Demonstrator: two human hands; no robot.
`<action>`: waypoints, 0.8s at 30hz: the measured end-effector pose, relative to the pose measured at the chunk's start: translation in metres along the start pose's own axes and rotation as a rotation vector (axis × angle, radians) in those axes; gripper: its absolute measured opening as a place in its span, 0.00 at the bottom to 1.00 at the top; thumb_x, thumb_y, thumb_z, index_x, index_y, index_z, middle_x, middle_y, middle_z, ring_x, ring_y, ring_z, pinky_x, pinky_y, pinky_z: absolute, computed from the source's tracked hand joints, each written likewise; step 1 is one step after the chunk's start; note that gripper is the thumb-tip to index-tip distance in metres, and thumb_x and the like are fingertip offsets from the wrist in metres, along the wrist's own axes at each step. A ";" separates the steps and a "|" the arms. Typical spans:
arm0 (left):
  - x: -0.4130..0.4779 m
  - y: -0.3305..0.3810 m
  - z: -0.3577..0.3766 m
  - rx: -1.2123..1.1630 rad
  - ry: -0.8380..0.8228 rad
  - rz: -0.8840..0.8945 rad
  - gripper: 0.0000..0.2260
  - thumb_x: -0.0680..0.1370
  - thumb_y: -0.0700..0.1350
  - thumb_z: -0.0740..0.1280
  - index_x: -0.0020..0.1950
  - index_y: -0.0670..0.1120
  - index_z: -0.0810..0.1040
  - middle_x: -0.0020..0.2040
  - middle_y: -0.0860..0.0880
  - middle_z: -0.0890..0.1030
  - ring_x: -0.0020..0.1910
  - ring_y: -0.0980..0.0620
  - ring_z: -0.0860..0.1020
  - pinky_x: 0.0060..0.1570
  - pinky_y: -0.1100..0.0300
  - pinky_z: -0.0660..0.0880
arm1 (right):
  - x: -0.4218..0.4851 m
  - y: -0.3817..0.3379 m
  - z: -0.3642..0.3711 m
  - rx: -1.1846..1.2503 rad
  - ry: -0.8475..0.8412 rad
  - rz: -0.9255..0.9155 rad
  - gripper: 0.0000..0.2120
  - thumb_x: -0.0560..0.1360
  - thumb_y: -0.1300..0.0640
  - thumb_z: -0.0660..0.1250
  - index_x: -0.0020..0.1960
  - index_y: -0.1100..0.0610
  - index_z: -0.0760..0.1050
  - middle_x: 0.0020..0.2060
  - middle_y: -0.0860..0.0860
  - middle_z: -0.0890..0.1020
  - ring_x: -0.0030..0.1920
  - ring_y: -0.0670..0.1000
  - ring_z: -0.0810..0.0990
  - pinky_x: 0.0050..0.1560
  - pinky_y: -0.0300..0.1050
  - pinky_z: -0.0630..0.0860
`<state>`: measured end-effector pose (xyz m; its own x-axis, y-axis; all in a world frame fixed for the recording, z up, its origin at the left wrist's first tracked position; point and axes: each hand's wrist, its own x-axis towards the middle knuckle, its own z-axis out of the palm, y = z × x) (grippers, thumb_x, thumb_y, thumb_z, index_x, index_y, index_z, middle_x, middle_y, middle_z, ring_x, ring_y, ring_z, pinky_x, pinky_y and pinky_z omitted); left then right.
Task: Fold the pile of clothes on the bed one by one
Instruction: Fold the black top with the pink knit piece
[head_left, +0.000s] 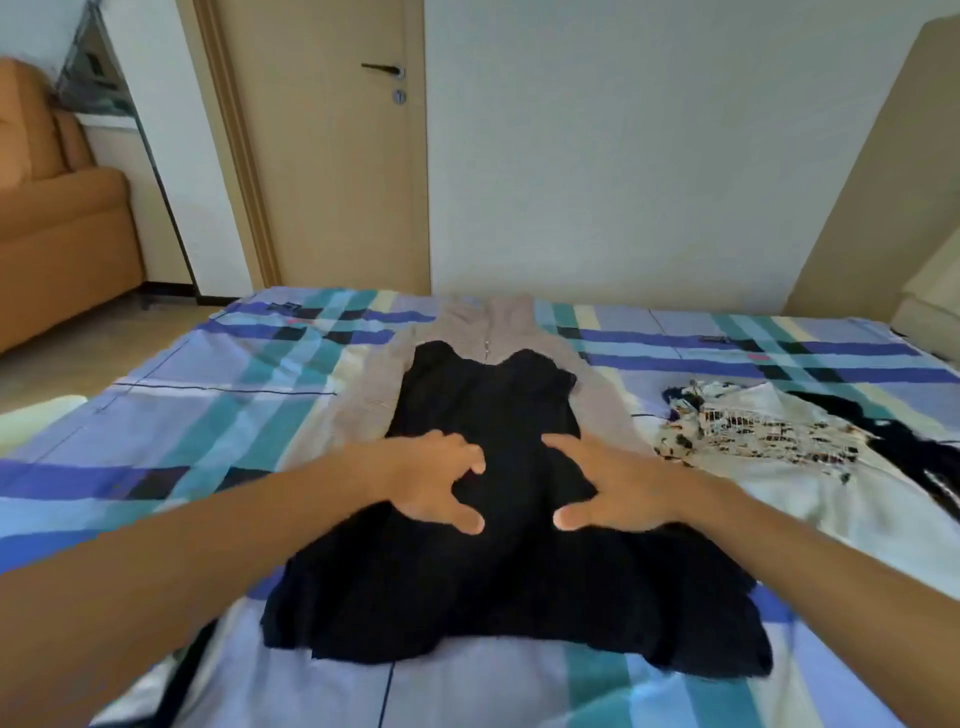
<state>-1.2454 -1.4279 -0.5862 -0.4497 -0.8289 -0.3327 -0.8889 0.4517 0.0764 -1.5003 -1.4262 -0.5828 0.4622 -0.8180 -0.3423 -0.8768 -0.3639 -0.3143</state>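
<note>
— On the bed (208, 415), plaid in blue and teal?
— Black dress (498, 571) spread flat mid-bed, skirt nearest, bodice at the far end. Beneath it a beige garment (363, 400), showing at both sides and above.
— To the right?
— White patterned garment (779, 467), just beside, rumpled.
— Hands?
— Left hand (431, 483) and right hand (623, 493) at the dress's waist, fingers spread wide, pressing flat, gripping nothing.

black dress (498, 571) | taupe garment (363, 405) | plaid blue-teal bedsheet (208, 415) | perhaps floral white top (753, 436)
</note>
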 end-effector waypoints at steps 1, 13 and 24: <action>-0.012 0.005 0.034 -0.002 -0.030 0.006 0.36 0.74 0.65 0.68 0.76 0.50 0.60 0.73 0.48 0.65 0.70 0.45 0.65 0.68 0.47 0.68 | -0.012 0.007 0.032 0.010 -0.048 0.006 0.50 0.74 0.42 0.72 0.81 0.47 0.40 0.79 0.53 0.52 0.76 0.55 0.61 0.74 0.51 0.63; 0.003 -0.012 0.184 0.153 0.170 -0.303 0.45 0.76 0.50 0.71 0.81 0.53 0.43 0.78 0.48 0.58 0.74 0.41 0.64 0.68 0.47 0.68 | 0.018 0.030 0.176 -0.325 0.229 0.229 0.52 0.76 0.61 0.70 0.80 0.43 0.33 0.81 0.53 0.39 0.81 0.60 0.44 0.77 0.63 0.53; -0.042 -0.010 0.155 0.221 0.149 -0.112 0.13 0.74 0.43 0.64 0.57 0.54 0.77 0.56 0.47 0.80 0.55 0.41 0.78 0.55 0.49 0.76 | -0.018 0.019 0.158 -0.450 0.147 0.138 0.23 0.73 0.64 0.60 0.64 0.49 0.76 0.58 0.55 0.79 0.58 0.60 0.78 0.52 0.48 0.71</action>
<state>-1.2042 -1.3462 -0.7187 -0.3717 -0.9099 -0.1842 -0.9009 0.4014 -0.1649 -1.5040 -1.3480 -0.7223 0.3430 -0.9143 -0.2154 -0.9137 -0.3780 0.1495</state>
